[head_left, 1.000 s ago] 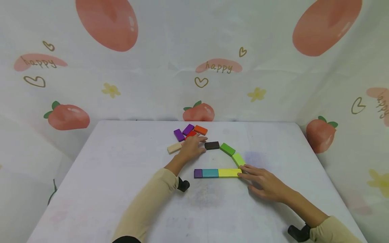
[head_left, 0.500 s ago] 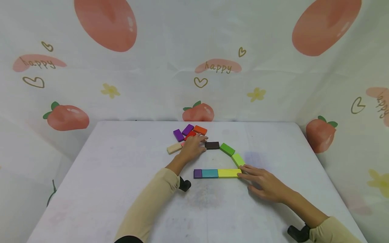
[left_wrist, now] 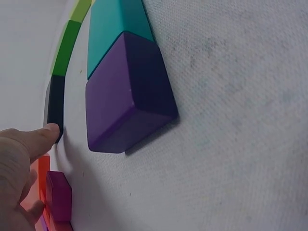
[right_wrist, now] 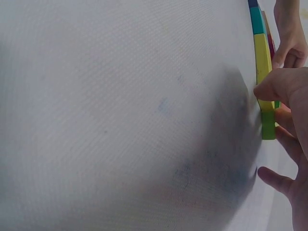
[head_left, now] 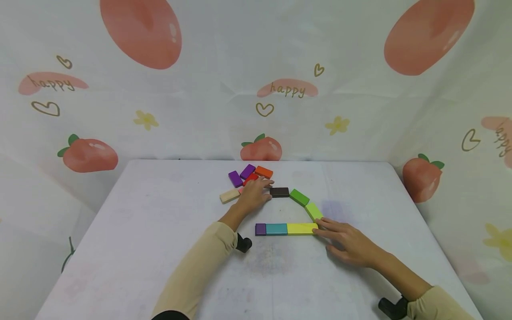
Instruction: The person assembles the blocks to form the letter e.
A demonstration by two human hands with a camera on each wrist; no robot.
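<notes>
My left hand is at the left end of a dark brown block. In the left wrist view, one digit of that hand touches the dark block's near end, with the others spread toward the loose blocks. My right hand has its fingers loosely extended, the tips touching where a light green block meets a long yellow block. A green block links the light green and dark ones in a curve. A teal block and a purple block continue the yellow one's straight row leftward.
Loose blocks lie behind and left of my left hand: two purple blocks, a red block, an orange block and a beige block. A pink block is mostly hidden. Patterned cloth hangs behind the white table.
</notes>
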